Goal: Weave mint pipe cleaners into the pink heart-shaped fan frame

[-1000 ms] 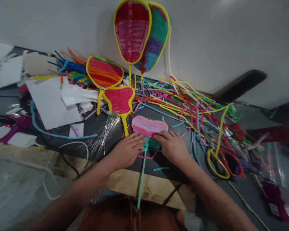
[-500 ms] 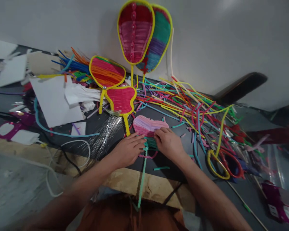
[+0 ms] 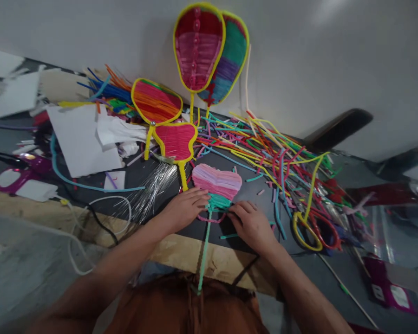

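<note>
fan (image 3: 217, 180) on the counter (image 3: 249, 189) — left hand (image 3: 185, 208) loose, fingers extended at its edge; right hand (image 3: 252, 226) curled by the green end, can't tell if pinching — likely light, soft, bendy, so hold near the stem (image 3: 204, 255).

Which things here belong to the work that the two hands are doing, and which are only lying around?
Probably in the work:
pink-and-green fan, between left hand and right hand
its green stem

Probably just lying around, with neither hand on them:
white card
silver strands
yellow-edged fans
</note>
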A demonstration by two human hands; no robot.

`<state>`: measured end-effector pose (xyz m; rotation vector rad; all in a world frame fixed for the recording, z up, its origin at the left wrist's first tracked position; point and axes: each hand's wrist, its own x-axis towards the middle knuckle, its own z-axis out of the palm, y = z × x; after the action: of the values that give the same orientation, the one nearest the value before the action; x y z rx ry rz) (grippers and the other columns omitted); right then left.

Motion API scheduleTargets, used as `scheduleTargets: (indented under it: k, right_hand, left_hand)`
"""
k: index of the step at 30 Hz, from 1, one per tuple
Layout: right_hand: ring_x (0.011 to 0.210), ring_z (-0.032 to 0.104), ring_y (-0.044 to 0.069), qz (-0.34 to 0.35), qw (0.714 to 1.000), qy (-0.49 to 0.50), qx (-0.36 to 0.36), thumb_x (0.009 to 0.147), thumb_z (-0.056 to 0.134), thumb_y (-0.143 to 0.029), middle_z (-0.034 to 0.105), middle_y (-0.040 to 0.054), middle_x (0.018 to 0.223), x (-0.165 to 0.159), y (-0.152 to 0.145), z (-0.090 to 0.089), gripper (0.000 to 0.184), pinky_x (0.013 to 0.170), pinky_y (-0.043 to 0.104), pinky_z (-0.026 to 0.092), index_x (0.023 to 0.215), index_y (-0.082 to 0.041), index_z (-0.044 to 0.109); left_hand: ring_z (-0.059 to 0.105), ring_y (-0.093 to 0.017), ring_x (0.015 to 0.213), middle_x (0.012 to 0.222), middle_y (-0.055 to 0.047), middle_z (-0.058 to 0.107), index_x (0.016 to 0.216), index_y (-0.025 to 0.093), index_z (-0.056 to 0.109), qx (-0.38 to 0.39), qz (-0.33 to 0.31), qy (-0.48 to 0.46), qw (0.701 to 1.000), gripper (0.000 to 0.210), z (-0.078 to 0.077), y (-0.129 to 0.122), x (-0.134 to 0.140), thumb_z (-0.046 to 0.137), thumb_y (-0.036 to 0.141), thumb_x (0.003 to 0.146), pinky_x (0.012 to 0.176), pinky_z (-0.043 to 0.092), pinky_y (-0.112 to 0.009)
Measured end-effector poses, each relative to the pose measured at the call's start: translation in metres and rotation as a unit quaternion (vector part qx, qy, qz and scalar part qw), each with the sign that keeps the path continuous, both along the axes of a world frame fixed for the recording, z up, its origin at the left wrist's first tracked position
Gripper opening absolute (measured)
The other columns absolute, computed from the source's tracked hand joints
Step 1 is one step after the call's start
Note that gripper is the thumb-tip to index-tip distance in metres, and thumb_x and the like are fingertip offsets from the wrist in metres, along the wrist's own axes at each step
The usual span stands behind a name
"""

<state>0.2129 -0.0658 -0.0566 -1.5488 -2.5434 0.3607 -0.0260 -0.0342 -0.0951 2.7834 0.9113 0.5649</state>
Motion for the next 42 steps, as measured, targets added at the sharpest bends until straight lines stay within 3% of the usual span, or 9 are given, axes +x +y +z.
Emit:
scheduleTargets:
  k: [4,10,21,26,31,35,39,41,42]
  right_hand:
    - [0.074,0.056,0.016,-0.008,0.998,-0.046,0.028,0.09,0.049,-0.025,0.065,0.0043,0.081,-0.004,0.0,-0.001,0.017,0.07,0.029,0.031,0.084,-0.019,0.064]
    - [0.069,0.055,0.015,0.003,0.996,-0.08,0.047,0.09,0.048,-0.025,0.064,0.0035,0.075,-0.012,0.003,0.006,0.017,0.068,0.03,0.026,0.083,-0.02,0.062]
    - [0.082,0.057,0.02,0.027,0.995,-0.088,0.038,0.089,0.045,-0.018,0.067,0.0073,0.088,-0.025,0.012,0.007,0.017,0.07,0.032,0.028,0.096,-0.02,0.061]
    - [0.081,0.06,0.019,-0.006,0.996,-0.079,0.052,0.09,0.044,-0.019,0.068,0.0062,0.087,-0.033,0.013,0.002,0.017,0.069,0.032,0.03,0.097,-0.02,0.06]
    - [0.08,0.062,0.017,-0.018,0.999,-0.047,0.019,0.089,0.051,-0.028,0.068,0.0066,0.096,-0.017,0.008,0.002,0.017,0.069,0.028,0.036,0.103,-0.02,0.058]
    - [0.076,0.064,0.017,-0.043,0.999,-0.022,-0.019,0.087,0.053,-0.027,0.07,0.0048,0.09,0.013,0.004,0.003,0.015,0.066,0.027,0.04,0.098,-0.021,0.061]
    - [0.071,0.063,0.017,-0.132,0.98,0.102,-0.11,0.081,0.057,-0.026,0.07,0.0025,0.082,0.042,0.008,0.004,0.012,0.063,0.027,0.042,0.091,-0.023,0.064]
    - [0.067,0.061,0.016,-0.183,0.937,0.243,-0.174,0.078,0.06,-0.032,0.067,0.0021,0.075,0.049,0.013,0.003,0.013,0.061,0.027,0.042,0.084,-0.021,0.064]
    - [0.063,0.059,0.015,-0.207,0.9,0.324,-0.206,0.076,0.062,-0.036,0.065,0.0014,0.071,0.049,0.015,0.003,0.017,0.058,0.026,0.042,0.082,-0.02,0.063]
  left_hand:
    - [0.055,-0.018,0.118,0.118,-0.006,0.066,0.098,0.016,0.063,0.002,-0.012,-0.018,1.0,0.02,0.004,0.002,-0.002,0.045,0.017,0.09,0.104,0.042,-0.04]
    - [0.057,-0.019,0.114,0.115,-0.01,0.066,0.1,0.014,0.061,-0.013,0.022,-0.031,0.999,0.022,0.013,-0.001,0.001,0.043,0.013,0.087,0.103,0.043,-0.04]
    - [0.061,-0.017,0.107,0.107,-0.007,0.069,0.104,0.015,0.06,-0.079,0.119,-0.051,0.988,0.023,0.009,0.0,0.004,0.044,0.025,0.091,0.096,0.048,-0.033]
    - [0.06,-0.018,0.11,0.109,-0.008,0.069,0.104,0.015,0.061,-0.105,0.099,-0.06,0.988,0.024,0.009,0.002,-0.001,0.043,0.024,0.091,0.098,0.046,-0.035]
    - [0.063,-0.018,0.104,0.102,-0.009,0.07,0.096,0.017,0.059,-0.162,0.144,-0.065,0.974,0.022,0.013,0.001,0.002,0.038,0.022,0.092,0.088,0.05,-0.033]
    - [0.066,-0.02,0.098,0.094,-0.008,0.071,0.093,0.019,0.056,-0.189,0.173,-0.069,0.964,0.019,0.015,-0.001,0.006,0.038,0.025,0.092,0.083,0.052,-0.031]
    - [0.067,-0.02,0.095,0.091,-0.008,0.071,0.093,0.019,0.055,-0.186,0.182,-0.083,0.962,0.021,0.014,-0.002,0.006,0.037,0.029,0.093,0.08,0.052,-0.03]
    - [0.067,-0.02,0.093,0.088,-0.008,0.071,0.091,0.019,0.054,-0.185,0.189,-0.08,0.961,0.021,0.013,-0.002,0.006,0.037,0.031,0.093,0.078,0.052,-0.03]
    - [0.068,-0.02,0.092,0.087,-0.008,0.071,0.09,0.019,0.054,-0.185,0.192,-0.077,0.961,0.021,0.014,-0.002,0.006,0.037,0.031,0.093,0.077,0.052,-0.029]
